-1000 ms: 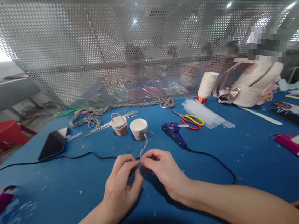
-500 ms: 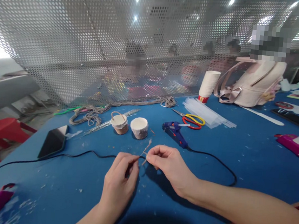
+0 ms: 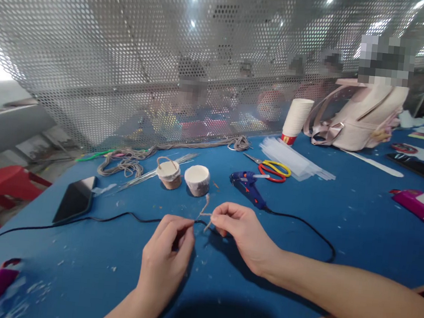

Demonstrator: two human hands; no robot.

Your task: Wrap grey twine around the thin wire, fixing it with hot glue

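A short piece of greyish-brown cord [image 3: 204, 206] bends in the small space between my hands, above the blue table [image 3: 110, 279]. My left hand [image 3: 168, 252] is pinched closed at its lower end, thumb against forefinger. My right hand [image 3: 244, 234] pinches the other part of it from the right, with a loose tail hanging below the fingertips. Just beyond stand two small cups: one [image 3: 169, 177] has a white top, a brown lower part and a cord handle, the other [image 3: 197, 181] is white-rimmed with no handle.
A blue glue gun [image 3: 248, 187] lies behind my right hand, its black cable crossing the table. Farther back are scissors [image 3: 274, 170], clear plastic strips [image 3: 294, 159], stacked paper cups [image 3: 297, 119] and a pink backpack [image 3: 366, 119]. A phone [image 3: 76, 200] and a cord bundle [image 3: 121, 164] lie left.
My hands have drawn slightly apart, and more of the cord shows between them, its upper end shifted a little left. Cups and tools stay in place.
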